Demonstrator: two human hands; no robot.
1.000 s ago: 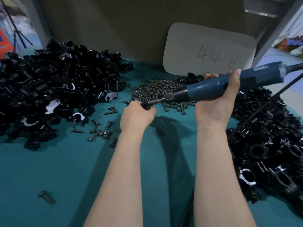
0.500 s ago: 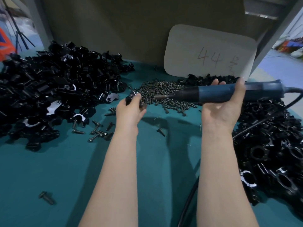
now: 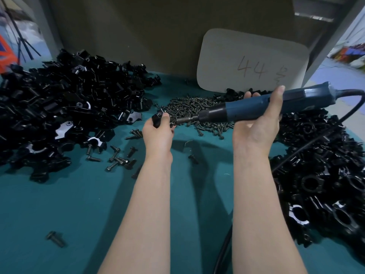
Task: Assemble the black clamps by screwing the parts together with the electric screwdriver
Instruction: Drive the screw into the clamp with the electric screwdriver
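My left hand [image 3: 158, 133] grips a small black clamp [image 3: 157, 119] above the teal table, near the screw heap. My right hand [image 3: 256, 125] holds the blue electric screwdriver [image 3: 256, 108] almost level, pointing left. Its metal bit [image 3: 183, 120] reaches the clamp beside my left thumb. Whether a screw sits on the bit is hidden by my fingers. A heap of small dark screws [image 3: 197, 111] lies just behind both hands.
A big pile of black clamp parts [image 3: 59, 107] fills the left side, another pile [image 3: 320, 171] the right. Loose screws [image 3: 118, 159] lie scattered left of my forearm, one [image 3: 55, 238] near the front. A pale card marked 44 [image 3: 252, 62] leans on the back wall. The screwdriver's cable [image 3: 223, 252] runs down between my arms.
The screwdriver drew back to the right from the clamp, then came in again; its bit now meets the clamp. My left hand rose a little and shifted left with the clamp.
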